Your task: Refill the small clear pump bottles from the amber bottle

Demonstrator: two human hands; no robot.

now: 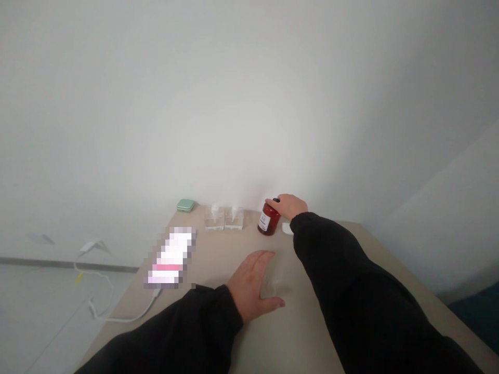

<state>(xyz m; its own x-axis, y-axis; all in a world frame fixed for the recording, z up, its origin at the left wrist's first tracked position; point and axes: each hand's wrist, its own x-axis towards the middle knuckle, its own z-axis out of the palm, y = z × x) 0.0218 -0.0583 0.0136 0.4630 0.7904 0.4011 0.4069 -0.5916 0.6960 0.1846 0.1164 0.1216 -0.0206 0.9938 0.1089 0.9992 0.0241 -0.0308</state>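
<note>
My right hand (291,205) is closed on the upper part of a reddish-brown bottle (271,220) with a white label and a dark top. The bottle leans slightly, near the back edge of the table; whether its base touches the table I cannot tell. Nearer to me, my left hand (249,285) curves its thumb and fingers around a faint, see-through container (268,284), whose outline is hard to make out. A small white thing (287,228) lies under my right wrist, partly hidden by the sleeve.
Two clear square bottles with white tops, a left one (214,218) and a right one (234,218), stand along the back edge. A green case (185,205) sits at the back left corner. The phone (171,257) has a white cable (134,318) running off the left edge.
</note>
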